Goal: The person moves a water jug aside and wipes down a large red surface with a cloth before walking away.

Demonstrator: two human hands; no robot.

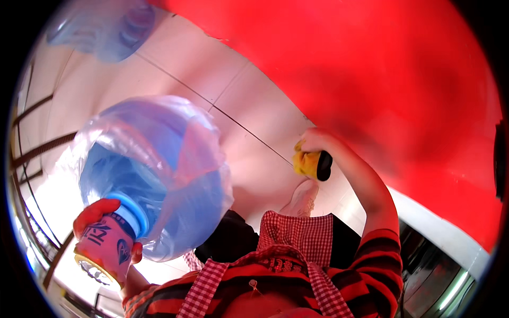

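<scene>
On the left, my left hand [92,214] grips the neck of a large blue water-cooler jug [197,198]. A printed seal sleeve [105,246] covers the cap end, which points back towards me. Clear plastic film [159,119] wraps the jug's body loosely. Out in front, my right hand [314,139] holds a bunched yellow cloth item with a black cuff [308,163], probably a work glove. That hand is beside the edge of a broad red surface [358,79]; whether they touch I cannot tell.
A second blue jug [103,31] is on the tiled floor [246,115] at the upper left. Dark metal rack bars [43,151] run along the left rim. My gingham apron [296,234] and one pale shoe [304,196] show below.
</scene>
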